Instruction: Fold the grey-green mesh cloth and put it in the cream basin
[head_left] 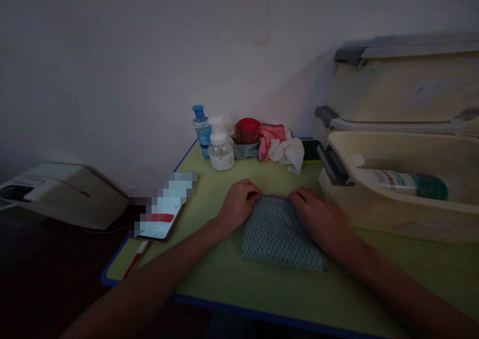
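- Bare forearms [160, 269] come nearest, one to each side of the blue-green cloth [282, 234], which lies flat on the counter [220, 274] between the two hands.
- Left grip [239, 201]: narrow, thumb and fingertips pinching the cloth's far left corner; nearly all of the cloth lies to its right and nearer the camera.
- Right grip [320, 216]: laid over the cloth's right side, fingers curled at the far right corner; I cannot tell whether they pinch it, as the underside is hidden.
- Left of the cloth: a lit phone [160, 219].
- Beyond the cloth: a blue bottle [203, 134], a clear bottle [221, 158], a red-lidded container [247, 129].
- Right of the cloth: an open bin [411, 221].
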Demonstrator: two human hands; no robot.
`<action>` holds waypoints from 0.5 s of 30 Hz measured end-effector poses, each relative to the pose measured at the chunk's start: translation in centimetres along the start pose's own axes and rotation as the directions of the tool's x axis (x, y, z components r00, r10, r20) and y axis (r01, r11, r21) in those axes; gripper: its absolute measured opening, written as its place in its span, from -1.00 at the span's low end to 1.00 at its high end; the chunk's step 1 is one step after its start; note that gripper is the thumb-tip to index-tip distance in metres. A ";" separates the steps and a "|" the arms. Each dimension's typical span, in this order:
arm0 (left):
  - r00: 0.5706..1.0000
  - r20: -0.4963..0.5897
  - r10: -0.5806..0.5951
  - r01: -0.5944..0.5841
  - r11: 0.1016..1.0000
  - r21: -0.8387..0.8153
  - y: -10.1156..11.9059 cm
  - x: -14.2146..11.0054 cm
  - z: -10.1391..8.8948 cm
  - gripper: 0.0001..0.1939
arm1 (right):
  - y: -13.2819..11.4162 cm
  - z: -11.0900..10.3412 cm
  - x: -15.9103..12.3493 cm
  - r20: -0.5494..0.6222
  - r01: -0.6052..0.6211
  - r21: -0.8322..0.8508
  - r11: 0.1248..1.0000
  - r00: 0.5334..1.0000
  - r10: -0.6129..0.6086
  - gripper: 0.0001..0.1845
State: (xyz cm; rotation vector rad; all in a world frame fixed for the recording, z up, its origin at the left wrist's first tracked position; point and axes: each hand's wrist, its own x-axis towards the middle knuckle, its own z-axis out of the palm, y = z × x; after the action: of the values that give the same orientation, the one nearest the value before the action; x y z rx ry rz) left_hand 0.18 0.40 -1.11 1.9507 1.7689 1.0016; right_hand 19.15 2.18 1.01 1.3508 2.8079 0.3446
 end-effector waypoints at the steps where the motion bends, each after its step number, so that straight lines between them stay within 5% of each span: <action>1: 1.000 0.000 0.005 -0.005 1.000 0.019 0.0 0.0 0.0 -0.85 | 0.0 0.0 0.0 -0.007 0.005 -0.006 1.000 1.000 -0.005 -0.79; 15: 1.000 0.006 0.025 -0.025 0.999 0.048 -0.5 -0.1 0.2 -0.85 | 0.4 0.8 0.3 -0.050 0.039 -0.017 0.999 0.998 -0.040 -0.80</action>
State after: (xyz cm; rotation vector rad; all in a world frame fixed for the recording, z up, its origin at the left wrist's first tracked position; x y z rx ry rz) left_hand -0.08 0.44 -1.58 2.0073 1.7856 0.9695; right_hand 19.37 2.84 0.37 1.3003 2.8614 0.4047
